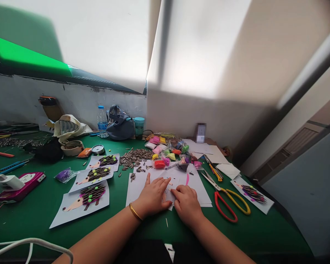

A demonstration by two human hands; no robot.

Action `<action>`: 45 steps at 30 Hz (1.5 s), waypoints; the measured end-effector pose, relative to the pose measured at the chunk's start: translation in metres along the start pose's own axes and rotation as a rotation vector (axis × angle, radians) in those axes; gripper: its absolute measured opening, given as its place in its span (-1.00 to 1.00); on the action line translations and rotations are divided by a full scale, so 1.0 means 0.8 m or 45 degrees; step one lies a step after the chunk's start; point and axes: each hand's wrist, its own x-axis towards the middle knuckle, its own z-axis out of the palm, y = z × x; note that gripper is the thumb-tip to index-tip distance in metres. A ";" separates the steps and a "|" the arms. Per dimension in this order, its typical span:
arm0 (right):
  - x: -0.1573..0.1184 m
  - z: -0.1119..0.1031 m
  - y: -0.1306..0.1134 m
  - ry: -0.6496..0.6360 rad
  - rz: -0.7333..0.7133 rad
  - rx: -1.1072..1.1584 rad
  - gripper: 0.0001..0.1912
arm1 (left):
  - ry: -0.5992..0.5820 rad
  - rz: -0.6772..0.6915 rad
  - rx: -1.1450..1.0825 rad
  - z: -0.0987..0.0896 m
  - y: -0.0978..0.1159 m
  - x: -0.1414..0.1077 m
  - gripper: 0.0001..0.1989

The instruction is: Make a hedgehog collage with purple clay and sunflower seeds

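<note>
My left hand (154, 195) lies on a white sheet of paper (137, 181), palm down with fingers spread. Beside it, my right hand (187, 204) has its index finger touching the sheet and its other fingers curled under. What those curled fingers hold, if anything, is hidden. Between the hands, a drawing and a bit of peach-coloured material (164, 197) show partly on the paper. To the right of them on the sheet is a pink strip (187, 179). A pile of sunflower seeds (134, 157) and several packets of coloured clay (160, 164) lie just beyond.
Hedgehog pictures (84, 201) with seed spines lie at left, another picture (253, 194) at right. Large scissors (226, 205) lie open beside the sheet, a craft knife (215, 170) behind them. A bottle (101, 123), bag (120, 126), phone (201, 134) and power strip (23, 187) stand around; a white cable (38, 242) crosses front left.
</note>
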 end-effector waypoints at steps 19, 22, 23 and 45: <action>-0.001 -0.004 0.001 0.017 0.023 0.087 -0.55 | 0.022 0.002 -0.002 0.002 0.000 0.000 -0.18; -0.001 -0.003 0.001 0.005 0.016 0.087 -0.56 | 0.025 0.008 -0.003 0.001 0.001 0.000 -0.19; -0.001 -0.003 0.002 0.014 0.020 0.093 -0.55 | 0.027 0.007 -0.004 0.001 0.001 0.000 -0.19; 0.002 -0.005 0.013 0.064 0.113 0.101 -0.50 | -0.063 -0.009 -0.099 -0.008 -0.006 0.001 -0.06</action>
